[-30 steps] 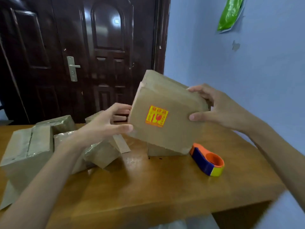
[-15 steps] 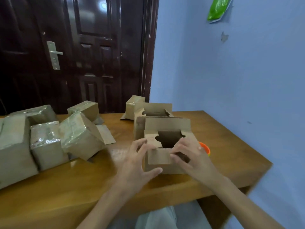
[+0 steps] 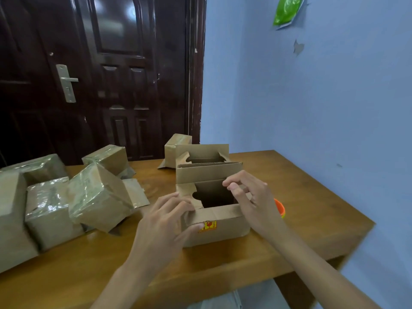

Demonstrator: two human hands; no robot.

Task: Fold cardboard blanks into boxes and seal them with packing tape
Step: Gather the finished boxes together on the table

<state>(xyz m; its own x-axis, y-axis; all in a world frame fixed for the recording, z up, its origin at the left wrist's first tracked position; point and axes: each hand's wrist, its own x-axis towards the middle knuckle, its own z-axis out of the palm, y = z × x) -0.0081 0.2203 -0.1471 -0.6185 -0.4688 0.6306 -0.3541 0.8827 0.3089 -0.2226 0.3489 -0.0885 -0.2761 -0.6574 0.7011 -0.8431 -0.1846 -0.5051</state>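
Both hands [image 3: 163, 221] [image 3: 256, 204] grip matte, open-topped cardboard box [image 3: 223, 228].

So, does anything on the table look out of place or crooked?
Yes. One taped box in the pile on the left sits tilted on an edge, leaning on its neighbours, not flat on the table. Otherwise nothing looks spilled or damaged.

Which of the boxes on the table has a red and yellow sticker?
The open box both hands are working on; the taped boxes show none.
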